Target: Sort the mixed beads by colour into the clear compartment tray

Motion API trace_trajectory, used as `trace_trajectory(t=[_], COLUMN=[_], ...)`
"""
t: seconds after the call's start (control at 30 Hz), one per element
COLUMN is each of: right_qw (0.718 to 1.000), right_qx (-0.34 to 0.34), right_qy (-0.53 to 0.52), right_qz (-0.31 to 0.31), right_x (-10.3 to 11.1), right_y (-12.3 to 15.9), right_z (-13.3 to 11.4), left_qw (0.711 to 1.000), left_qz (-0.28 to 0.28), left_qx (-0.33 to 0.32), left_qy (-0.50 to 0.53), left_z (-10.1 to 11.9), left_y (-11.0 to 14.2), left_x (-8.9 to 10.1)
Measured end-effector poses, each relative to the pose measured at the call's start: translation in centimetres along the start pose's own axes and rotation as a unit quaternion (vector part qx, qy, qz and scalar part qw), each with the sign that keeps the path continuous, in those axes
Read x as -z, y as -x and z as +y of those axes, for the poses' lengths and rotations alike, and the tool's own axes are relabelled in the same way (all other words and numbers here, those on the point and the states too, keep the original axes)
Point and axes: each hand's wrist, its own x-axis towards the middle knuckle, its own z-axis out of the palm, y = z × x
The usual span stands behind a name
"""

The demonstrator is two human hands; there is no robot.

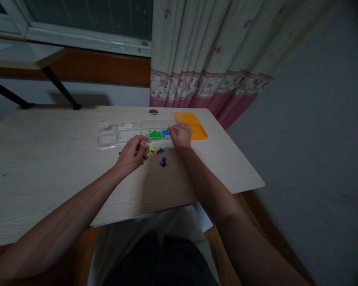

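My left hand [133,153] rests low over the table, its thumb and fingers drawn together beside a loose heap of small pale yellow pieces [150,148]; what it holds is too small to name. At the right end of the clear compartment boxes [128,135], my right hand [181,135] has its fingertips pinched at the compartment with small blue pieces [166,133]. Anything in that pinch is hidden. Bright green pieces [154,134] fill the neighbouring compartment. Nearer me lie mixed blue and dark pieces [163,162].
An orange divided tray [199,132] stands just beyond my right hand. A round brown sticker or disc [153,112] lies near the table's back edge. At the far left, black shelf legs [61,87] meet the tabletop [62,159]. A curtain [209,59] hangs behind.
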Motion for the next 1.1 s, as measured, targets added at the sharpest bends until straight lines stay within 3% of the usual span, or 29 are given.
trace_trajectory(t=[0.17, 0.37, 0.63, 1.1], right_qw=[1.0, 1.0, 1.0, 0.999], right_qx=[-0.004, -0.009, 0.007, 0.021], right_qy=[-0.004, -0.013, -0.022, -0.045], right_qz=[0.003, -0.01, -0.006, 0.0], right_x=[0.3, 0.54, 0.3, -0.07], right_y=[0.04, 0.12, 0.0, 0.08], right_z=[-0.38, -0.87, -0.86, -0.58], left_qw=[0.986, 0.964, 0.948, 0.945], left_qz=[-0.041, -0.131, -0.177, -0.168], left_qx=[-0.119, -0.197, -0.22, -0.205], left_qy=[-0.109, -0.121, -0.148, -0.193], left_z=[0.05, 0.77, 0.5, 0.76], left_y=[-0.04, 0.53, 0.73, 0.5], left_x=[-0.01, -0.3, -0.77, -0.67])
